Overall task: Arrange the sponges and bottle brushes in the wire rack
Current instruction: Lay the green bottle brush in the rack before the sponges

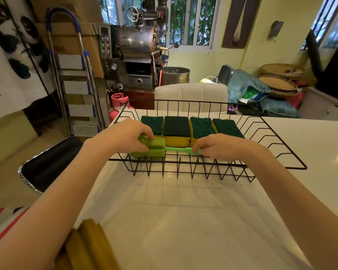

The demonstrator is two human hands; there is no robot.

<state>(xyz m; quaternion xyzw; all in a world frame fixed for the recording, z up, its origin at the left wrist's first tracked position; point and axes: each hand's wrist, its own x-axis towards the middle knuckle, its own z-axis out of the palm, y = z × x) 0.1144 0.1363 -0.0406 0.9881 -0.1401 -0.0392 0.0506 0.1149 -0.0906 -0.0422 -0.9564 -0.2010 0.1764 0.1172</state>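
A black wire rack [277, 162] stands on the white table [183, 221]. Several yellow sponges with dark green scouring tops [177, 127] lie side by side along the rack's far side. In front of them a green bottle brush [154, 148] lies across the rack's near side, sponge head to the left, thin handle to the right. My left hand [125, 136] grips the brush's sponge head. My right hand [219, 146] pinches the handle's end.
Yellow-brown sponge edges [90, 244] show at the table's near left corner. A white chair back [191, 96] stands beyond the table. A black stool seat [47, 162] is on the left, with a stepladder [76, 75] and a pink gas cylinder [117, 106] farther back.
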